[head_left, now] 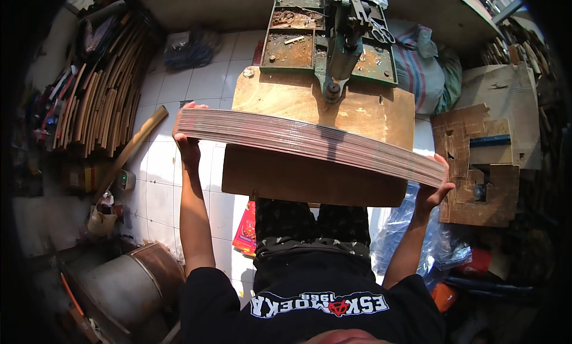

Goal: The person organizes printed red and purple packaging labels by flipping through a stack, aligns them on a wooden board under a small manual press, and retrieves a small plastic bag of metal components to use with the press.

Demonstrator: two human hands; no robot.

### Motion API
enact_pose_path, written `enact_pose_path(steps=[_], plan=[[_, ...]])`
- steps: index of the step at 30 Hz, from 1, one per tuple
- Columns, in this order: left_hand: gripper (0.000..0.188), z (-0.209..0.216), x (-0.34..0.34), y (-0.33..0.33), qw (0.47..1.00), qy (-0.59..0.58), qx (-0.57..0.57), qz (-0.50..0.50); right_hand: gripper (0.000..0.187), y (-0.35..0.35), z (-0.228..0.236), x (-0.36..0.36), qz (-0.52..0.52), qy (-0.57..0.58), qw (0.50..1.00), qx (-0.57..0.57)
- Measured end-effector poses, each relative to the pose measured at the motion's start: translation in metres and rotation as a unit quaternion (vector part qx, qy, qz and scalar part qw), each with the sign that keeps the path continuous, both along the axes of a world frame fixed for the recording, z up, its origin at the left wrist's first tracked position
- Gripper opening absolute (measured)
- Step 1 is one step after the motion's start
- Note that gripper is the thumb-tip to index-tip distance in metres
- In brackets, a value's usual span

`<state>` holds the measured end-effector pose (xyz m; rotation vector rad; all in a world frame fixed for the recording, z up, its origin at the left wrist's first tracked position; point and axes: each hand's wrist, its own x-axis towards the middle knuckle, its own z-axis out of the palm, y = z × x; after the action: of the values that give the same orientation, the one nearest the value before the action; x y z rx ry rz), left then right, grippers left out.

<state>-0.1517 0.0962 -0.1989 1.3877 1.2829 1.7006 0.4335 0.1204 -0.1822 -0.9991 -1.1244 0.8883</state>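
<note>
A long, thick stack of thin flat sheets [310, 140] spans the space before me, its many layered edges facing me in grey and pinkish tones. My left hand [186, 140] grips the left end, fingers over the top and thumb below. At the opposite end, my right hand [438, 189] is closed round the lower right corner. The stack tilts down toward the right. It is above a wooden board [274, 90] and hides part of it. Behind rises a green metal hand press [342, 64] with its post at the board's far side.
Compartmented metal trays [291, 49] with small bits flank the press; scissors [381, 33] lie at right. Boards [98, 96] lean at left near a cardboard tube [140, 142]. A cut-out wooden panel [459, 147], striped sack [414, 64] and clear plastic [399, 236] are right. A metal drum [128, 278] stands lower left.
</note>
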Motion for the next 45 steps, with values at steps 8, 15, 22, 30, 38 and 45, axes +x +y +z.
enact_pose_path(steps=[8, 15, 22, 30, 38, 45], plan=[[0.100, -0.018, -0.004, 0.008, 0.997, 0.016, 0.041, 0.056, 0.095, 0.004, -0.026, -0.003, -0.077, -0.075, 0.992, 0.059], [0.089, 0.002, -0.003, 0.020, 0.995, -0.011, 0.032, 0.099, 0.088, 0.024, -0.026, -0.002, -0.145, -0.062, 0.984, 0.085], [0.084, 0.115, 0.024, -0.013, 0.955, 0.142, -0.253, 0.069, 0.077, 0.044, 0.054, 0.017, 0.051, 0.013, 0.974, -0.219], [0.093, 0.062, 0.010, -0.045, 0.858, 0.176, -0.476, 0.078, 0.078, 0.020, 0.019, 0.033, 0.095, -0.146, 0.893, -0.414], [0.086, 0.052, 0.003, -0.044, 0.858, 0.168, -0.478, 0.086, 0.072, 0.011, 0.025, 0.013, 0.065, -0.115, 0.894, -0.429], [0.062, 0.055, 0.008, -0.090, 0.930, 0.158, -0.309, 0.124, 0.065, -0.025, 0.039, 0.026, 0.054, -0.134, 0.941, -0.306]])
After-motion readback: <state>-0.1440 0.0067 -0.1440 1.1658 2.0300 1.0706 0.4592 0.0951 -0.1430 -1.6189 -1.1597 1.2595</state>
